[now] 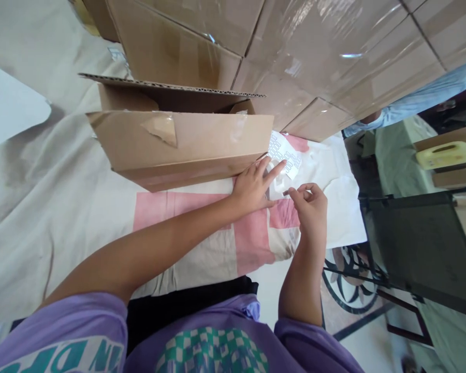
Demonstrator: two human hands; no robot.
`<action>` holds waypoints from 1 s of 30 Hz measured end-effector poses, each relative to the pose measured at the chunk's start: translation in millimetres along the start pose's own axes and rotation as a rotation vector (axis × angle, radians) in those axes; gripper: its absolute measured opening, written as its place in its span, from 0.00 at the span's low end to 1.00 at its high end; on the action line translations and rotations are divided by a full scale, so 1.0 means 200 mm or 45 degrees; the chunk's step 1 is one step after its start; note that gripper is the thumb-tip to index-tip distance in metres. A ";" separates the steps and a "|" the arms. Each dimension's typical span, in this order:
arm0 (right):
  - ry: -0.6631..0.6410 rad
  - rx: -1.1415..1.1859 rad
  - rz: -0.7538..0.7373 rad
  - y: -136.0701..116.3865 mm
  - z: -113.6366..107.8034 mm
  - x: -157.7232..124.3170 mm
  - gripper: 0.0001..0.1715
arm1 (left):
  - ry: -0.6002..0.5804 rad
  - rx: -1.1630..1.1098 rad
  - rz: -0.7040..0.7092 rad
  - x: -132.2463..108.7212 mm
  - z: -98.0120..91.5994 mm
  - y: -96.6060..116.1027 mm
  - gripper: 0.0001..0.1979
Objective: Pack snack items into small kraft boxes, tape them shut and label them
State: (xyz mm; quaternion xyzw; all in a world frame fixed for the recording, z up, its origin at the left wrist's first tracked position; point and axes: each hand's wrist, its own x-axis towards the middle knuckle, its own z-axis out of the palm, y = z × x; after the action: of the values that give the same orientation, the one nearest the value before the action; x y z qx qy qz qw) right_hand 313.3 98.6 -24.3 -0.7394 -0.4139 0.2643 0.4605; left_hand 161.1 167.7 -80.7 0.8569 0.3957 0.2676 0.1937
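An open cardboard box (186,137) stands upright on the cloth-covered surface. Right beside its lower right corner, my left hand (256,187) rests with fingers spread over a white item (278,182), part of which the fingers hide. To the right, my right hand (309,199) pinches a small dark piece (286,192) between thumb and fingertips, close to the white item. A white sheet with rows of small printed outlines (289,158) lies just beyond my left fingers.
Stacked, wrapped cardboard boxes (279,46) rise behind the open box. A white panel (13,106) lies at far left. On the right are a dark chair (423,243), a yellow bottle (448,155) and another person's blue sleeve (431,98).
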 end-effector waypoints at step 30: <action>-0.158 0.173 0.243 0.06 -0.08 -0.07 0.14 | 0.010 -0.070 -0.018 -0.01 -0.01 -0.02 0.54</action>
State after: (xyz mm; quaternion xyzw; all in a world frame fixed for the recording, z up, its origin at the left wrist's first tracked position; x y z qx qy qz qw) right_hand 323.0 76.7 -27.0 -0.7249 -0.3506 0.3795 0.4557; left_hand 156.7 168.4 -82.0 0.8474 0.3951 0.2804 0.2174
